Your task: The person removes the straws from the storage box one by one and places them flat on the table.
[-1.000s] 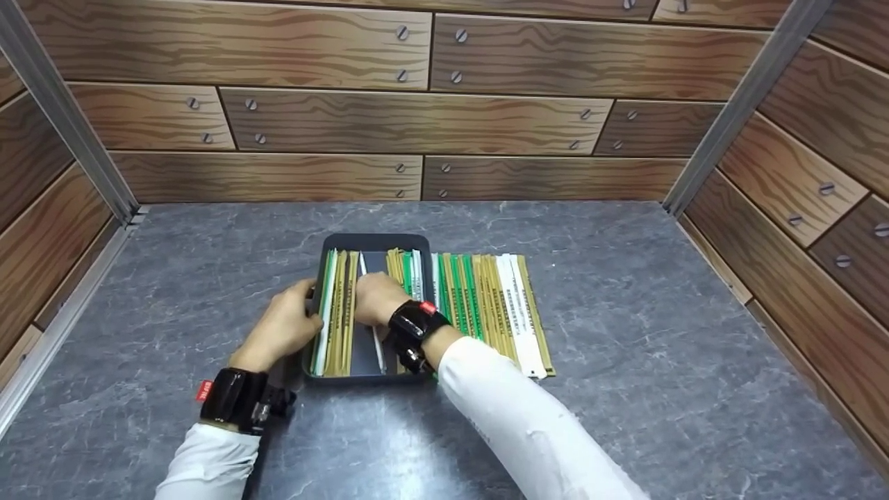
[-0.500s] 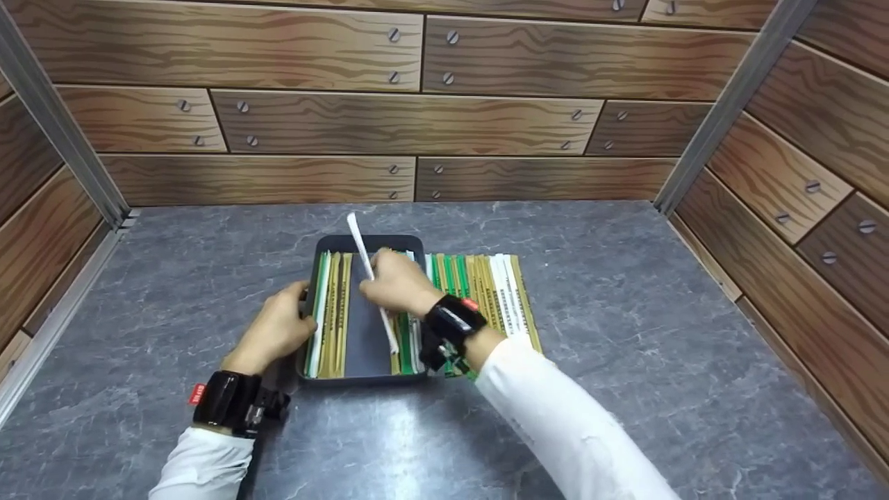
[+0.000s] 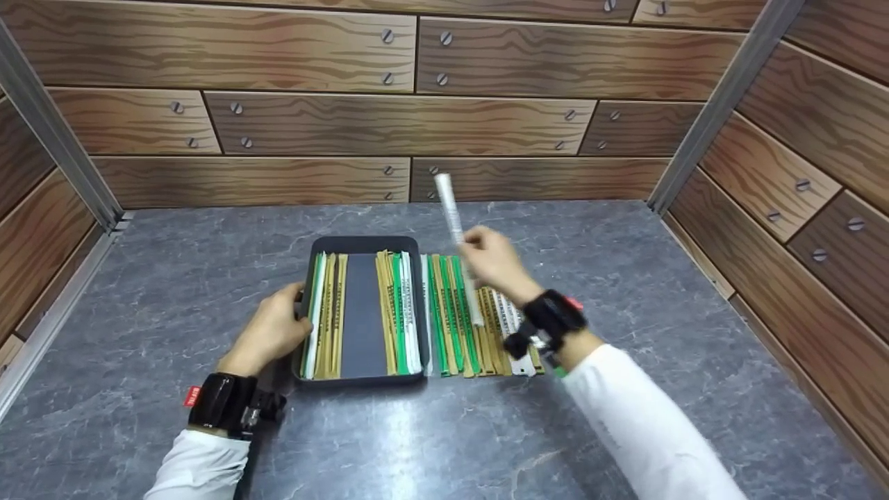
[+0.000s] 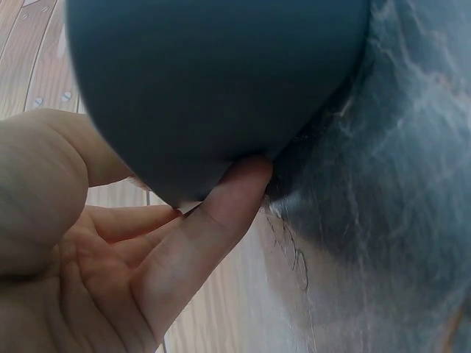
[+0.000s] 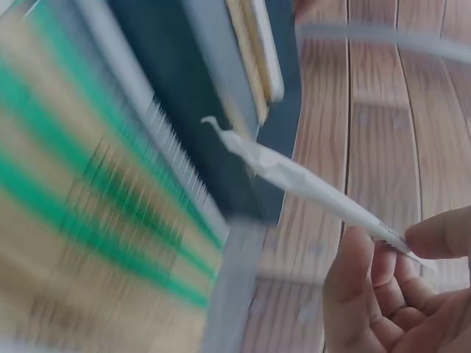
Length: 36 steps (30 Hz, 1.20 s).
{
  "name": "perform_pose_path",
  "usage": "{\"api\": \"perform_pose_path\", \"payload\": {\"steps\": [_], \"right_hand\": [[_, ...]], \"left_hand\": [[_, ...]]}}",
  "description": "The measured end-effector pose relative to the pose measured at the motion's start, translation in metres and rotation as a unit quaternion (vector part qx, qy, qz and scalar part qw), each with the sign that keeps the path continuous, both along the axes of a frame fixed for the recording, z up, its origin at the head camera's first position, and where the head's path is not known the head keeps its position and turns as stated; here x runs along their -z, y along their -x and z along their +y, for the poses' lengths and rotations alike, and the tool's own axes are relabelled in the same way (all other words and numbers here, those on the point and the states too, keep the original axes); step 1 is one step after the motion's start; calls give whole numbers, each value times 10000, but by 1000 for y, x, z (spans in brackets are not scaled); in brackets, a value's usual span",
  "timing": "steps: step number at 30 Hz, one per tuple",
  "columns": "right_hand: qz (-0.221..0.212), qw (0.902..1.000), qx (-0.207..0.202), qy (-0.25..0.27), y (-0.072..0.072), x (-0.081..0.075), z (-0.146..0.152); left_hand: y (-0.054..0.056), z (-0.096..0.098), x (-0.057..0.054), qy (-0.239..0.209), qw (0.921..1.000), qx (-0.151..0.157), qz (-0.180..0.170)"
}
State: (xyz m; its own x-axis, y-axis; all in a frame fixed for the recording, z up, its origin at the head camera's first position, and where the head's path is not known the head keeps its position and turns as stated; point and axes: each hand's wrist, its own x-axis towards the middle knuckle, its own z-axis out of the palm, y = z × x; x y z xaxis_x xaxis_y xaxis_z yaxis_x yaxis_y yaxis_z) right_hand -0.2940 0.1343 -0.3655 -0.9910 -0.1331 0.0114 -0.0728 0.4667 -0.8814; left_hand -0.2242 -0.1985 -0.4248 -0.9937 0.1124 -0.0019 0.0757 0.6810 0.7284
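Note:
My right hand pinches a long, thin white paper stick packet between thumb and fingers, tilted above the table. In the right wrist view this packet has a crimped far end. At the dark grey tray's left side, my left hand grips the wall. The left wrist view shows its thumb and fingers around the tray wall. Inside the tray, tan, green and white packets line the left side, and more packets line the right; bare floor shows between them.
Right of the tray, a row of green, tan and white packets lies side by side on the grey marbled table; my right forearm passes over its right end. Wood-patterned walls enclose the table at the back and sides.
My right hand has lifted the white packet out of the tray's middle and carried it right, over the row on the table. My left hand keeps its grip on the tray.

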Motion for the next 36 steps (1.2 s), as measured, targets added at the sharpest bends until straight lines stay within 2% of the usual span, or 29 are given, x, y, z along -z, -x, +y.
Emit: {"api": "perform_pose_path", "payload": {"steps": [5, 10, 15, 23, 28, 36], "right_hand": [[-242, 9987, 413, 161, 9, 11, 52], [-416, 9969, 618, -255, 12, 27, 92], [-711, 9939, 545, -645, 11, 42, 117], [-1103, 9851, 252, -1297, 5, 59, 131], [-1024, 9819, 172, -1586, 3, 64, 130], [-695, 9830, 159, -1691, 0, 67, 127]], "left_hand": [[0, -1, 0, 41, 10000, 12, 81], [-1, -2, 2, 72, 9997, 39, 239], [-1, -1, 3, 111, 9996, 14, 242], [-1, -1, 2, 71, 9998, 29, 169], [-1, -1, 0, 20, 10000, 7, 44], [-1, 0, -1, 9, 10000, 22, 86]]}}
